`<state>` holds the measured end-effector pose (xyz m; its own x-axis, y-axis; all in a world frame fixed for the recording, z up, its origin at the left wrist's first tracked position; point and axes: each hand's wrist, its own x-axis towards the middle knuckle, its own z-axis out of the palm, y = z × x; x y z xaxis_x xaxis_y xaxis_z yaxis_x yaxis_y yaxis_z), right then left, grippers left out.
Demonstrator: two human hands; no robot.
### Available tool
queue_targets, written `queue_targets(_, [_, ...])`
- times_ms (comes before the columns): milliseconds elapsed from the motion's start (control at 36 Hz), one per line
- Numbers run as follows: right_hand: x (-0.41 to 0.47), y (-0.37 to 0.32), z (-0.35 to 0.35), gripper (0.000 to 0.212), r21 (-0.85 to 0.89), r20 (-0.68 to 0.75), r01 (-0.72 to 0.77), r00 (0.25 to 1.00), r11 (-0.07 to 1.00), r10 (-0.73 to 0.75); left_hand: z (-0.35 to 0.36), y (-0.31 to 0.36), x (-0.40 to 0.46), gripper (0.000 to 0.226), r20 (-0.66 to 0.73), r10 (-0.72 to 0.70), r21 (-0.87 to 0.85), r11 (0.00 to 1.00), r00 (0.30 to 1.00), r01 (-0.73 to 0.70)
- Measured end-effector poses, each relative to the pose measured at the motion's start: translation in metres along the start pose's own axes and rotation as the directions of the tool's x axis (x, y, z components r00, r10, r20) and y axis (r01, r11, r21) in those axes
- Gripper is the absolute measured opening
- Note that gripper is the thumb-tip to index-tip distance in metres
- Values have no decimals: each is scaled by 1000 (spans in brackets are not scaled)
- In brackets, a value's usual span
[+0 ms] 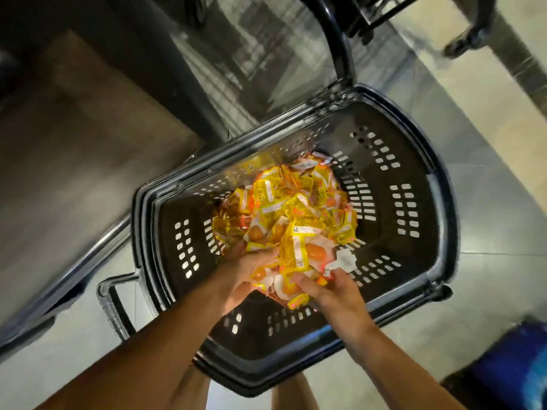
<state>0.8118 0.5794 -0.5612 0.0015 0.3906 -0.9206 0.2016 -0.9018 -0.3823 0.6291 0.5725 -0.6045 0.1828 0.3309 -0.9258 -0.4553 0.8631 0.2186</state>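
Over the near end of the black basket (444, 202), both hands met around a clump of yellow packets (284, 202); the left hand (245, 273) cupped the clump from beneath, fingers curled; the right hand (328, 291) gripped it from the opposite side, fingers closed on the wrappers; the remaining packets lay heaped inside the basket, against its far wall, some of them white and orange.
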Motion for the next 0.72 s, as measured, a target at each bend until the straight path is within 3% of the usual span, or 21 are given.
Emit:
queue_targets(83, [18,-1,-8,27,49,-14,-72,997,996,73,-7,9,-2,76,-48,50,39,998,998,-48])
queue_targets(167, [44,-2,-24,36,-93,-82,-77,994,993,70,-13,20,-1,95,-108,149,206,971,983,-125])
queue_targets(278, [86,-4,-44,33,-227,-165,-22,986,974,-16,-22,26,6,79,-126,245,406,897,961,-176])
queue_targets(417, [140,-7,-59,78,-502,-235,-43,968,864,-89,-34,19,26,62,-102,278,535,825,955,-183])
queue_targets(583, [198,10,-57,126,-746,-207,-91,973,660,-101,-44,7,55,72,-185,309,550,819,933,-162])
queue_targets(722, [226,31,-41,137,-800,-208,-118,974,588,-88,-49,-4,75,67,-183,313,573,804,932,-157])
